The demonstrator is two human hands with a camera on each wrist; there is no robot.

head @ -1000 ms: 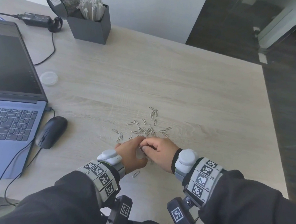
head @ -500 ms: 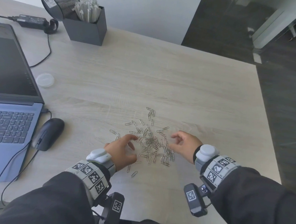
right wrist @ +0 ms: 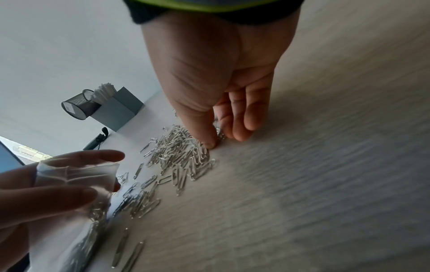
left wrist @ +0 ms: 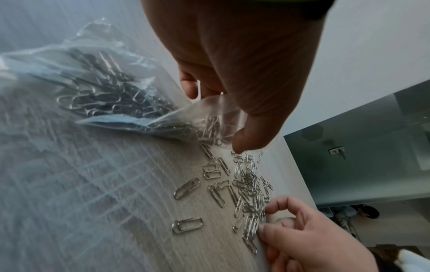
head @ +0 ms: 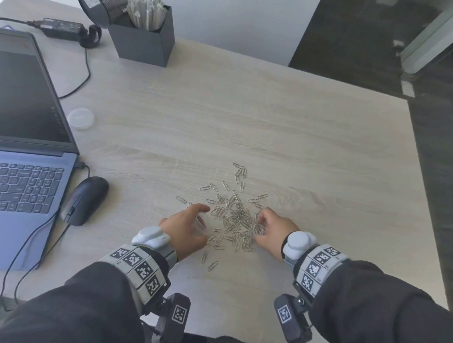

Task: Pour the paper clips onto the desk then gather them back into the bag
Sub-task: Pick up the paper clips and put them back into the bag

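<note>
1. Paper clips [head: 235,218], small silver wire ones, lie scattered in a loose heap on the pale wood-grain desk [head: 310,140], between the person's two hands; a few strays sit apart at the near edge and the far edge of the heap
2. Left hand [head: 186,231] holds the small clear plastic bag [left wrist: 97,88] by its mouth, fingers and thumb curled round the rim; the bag's body lies on the desk and a good many clips are inside it
3. The bag's mouth faces the heap, with loose clips lying just beside the opening
4. Right hand [head: 273,229] is at the right edge of the heap, thumb and fingers curled down and pinching a small bunch of clips against the desk
5. At the left edge of the desk stands an open grey-blue laptop [head: 20,156] with a dark screen, and a black computer mouse [head: 86,199] lies just beside it
6. A small round translucent lid [head: 81,118] lies near the laptop's screen
7. At the far side sit a dark square box of white sticks [head: 145,36], a black mesh cup [head: 104,7] tilted against it, and a black power adapter [head: 63,27] with its cable
</note>
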